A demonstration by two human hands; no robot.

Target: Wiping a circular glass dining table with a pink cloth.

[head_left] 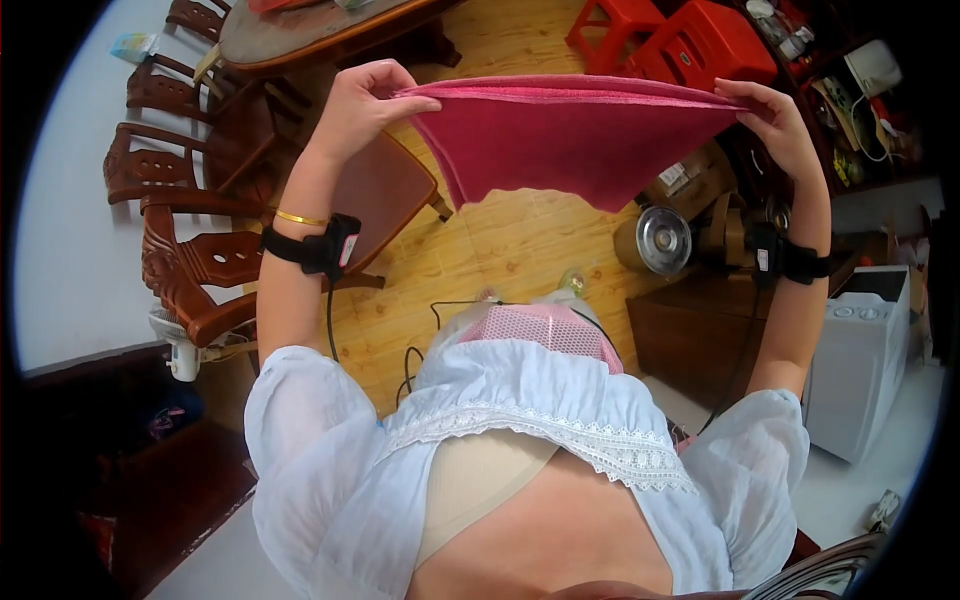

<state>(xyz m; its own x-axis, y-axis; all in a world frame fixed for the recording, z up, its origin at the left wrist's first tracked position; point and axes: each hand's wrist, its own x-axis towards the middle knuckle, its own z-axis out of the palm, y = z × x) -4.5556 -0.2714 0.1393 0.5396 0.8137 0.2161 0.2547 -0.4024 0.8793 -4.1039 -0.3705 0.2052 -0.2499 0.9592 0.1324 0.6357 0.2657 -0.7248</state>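
Left of the grip, carved wooden chairs (163, 95) are lined along a pale wall (65, 200); a white fan (182, 355) is seen on the near side. Beyond it, a wooden table (290, 35) and red plastic stools (715, 45) are placed. To the right and nearer, a shiny metal-topped container (664, 240) and a white appliance with knobs (855, 380) are set.

Both arms stretch forward, set wide apart, with the hands about level. The left forearm (298, 200) leads to a left hand (375, 100) bent inward at the wrist (333, 152), its thumb (418, 103) pointing toward the right hand (775, 115) in a pinch beneath curled fingers (380, 74). Opposite, the right forearm (812, 212) ends in a matching pinch, index finger (745, 90) extended inward, the right thumb (756, 123) below.
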